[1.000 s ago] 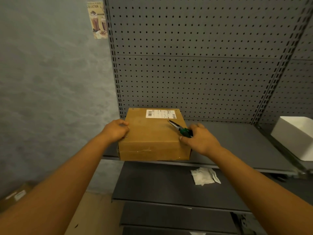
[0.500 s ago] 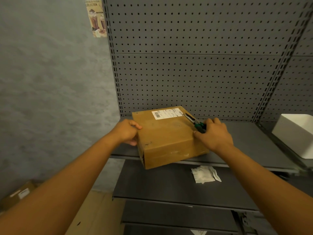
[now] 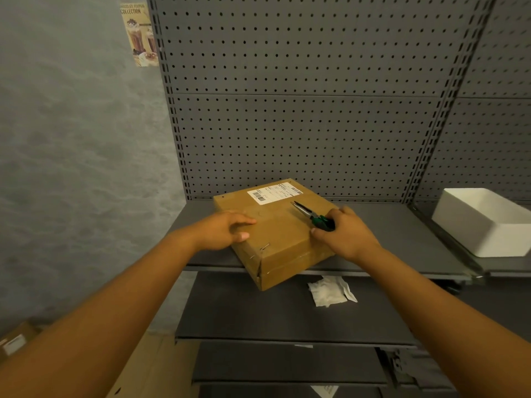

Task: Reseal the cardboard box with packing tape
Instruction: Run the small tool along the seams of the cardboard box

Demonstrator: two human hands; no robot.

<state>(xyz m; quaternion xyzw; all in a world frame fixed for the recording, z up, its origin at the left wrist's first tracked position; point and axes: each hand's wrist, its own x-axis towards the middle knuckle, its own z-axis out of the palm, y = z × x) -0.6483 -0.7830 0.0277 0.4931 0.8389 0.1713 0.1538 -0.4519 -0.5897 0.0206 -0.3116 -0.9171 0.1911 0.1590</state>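
Single head-worn wide-angle view, looking forward and down along both forearms from close range onto a dark grey metal shelf (image 3: 402, 234), facing a grey perforated back panel (image 3: 301, 133); lower shelves visible beneath.

Both bare arms reach forward toward twelve o'clock. The left hand (image 3: 222, 231) lies palm down, fingers fairly straight, pointing toward three o'clock. The right hand (image 3: 346, 235) is curled in a grip, knuckles up.
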